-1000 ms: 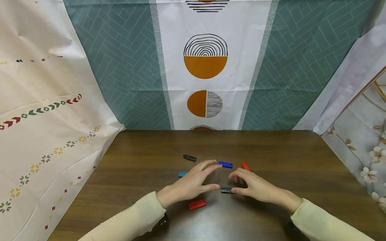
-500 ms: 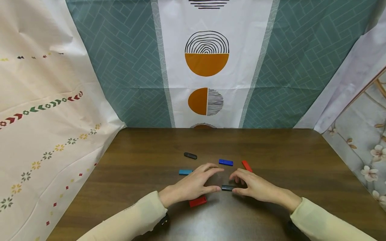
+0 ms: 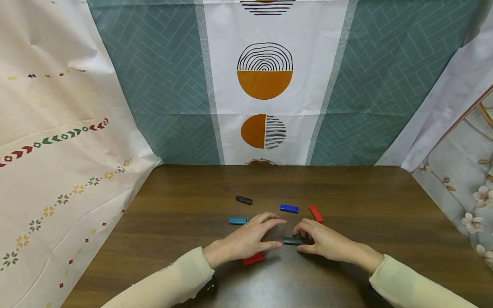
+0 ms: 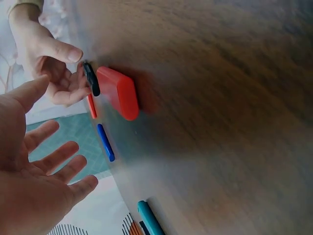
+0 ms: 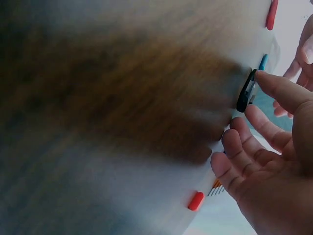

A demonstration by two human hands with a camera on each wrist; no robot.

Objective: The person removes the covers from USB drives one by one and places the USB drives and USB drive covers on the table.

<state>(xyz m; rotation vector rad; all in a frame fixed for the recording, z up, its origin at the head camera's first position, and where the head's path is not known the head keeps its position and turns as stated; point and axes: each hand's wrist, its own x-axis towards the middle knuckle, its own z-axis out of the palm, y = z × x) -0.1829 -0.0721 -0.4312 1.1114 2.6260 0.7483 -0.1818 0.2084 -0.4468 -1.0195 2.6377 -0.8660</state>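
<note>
A black USB stick (image 3: 292,241) lies on the brown table between the two hands. My right hand (image 3: 327,241) is at its right end, thumb and index finger parted on either side of it. In the right wrist view, the thumb tip overlaps one end of the black USB stick (image 5: 247,92), while the other fingers are loosely bent. My left hand (image 3: 250,238) hovers left of the stick, fingers spread and holding nothing. Beneath its wrist, partly covered in the head view, is a red USB stick (image 3: 254,259); the left wrist view shows this red stick (image 4: 119,93) large.
Beyond the hands lie a teal USB stick (image 3: 238,221), a blue one (image 3: 289,208), a second red one (image 3: 316,214) and another black one (image 3: 244,199). The wooden table (image 3: 185,192) ends at a patterned cloth backdrop (image 3: 169,85).
My right thumb has moved down and away from the fingers, showing more of the black USB stick. My left hand's fingers have dropped slightly, uncovering the teal stick. The sticks stay in place.
</note>
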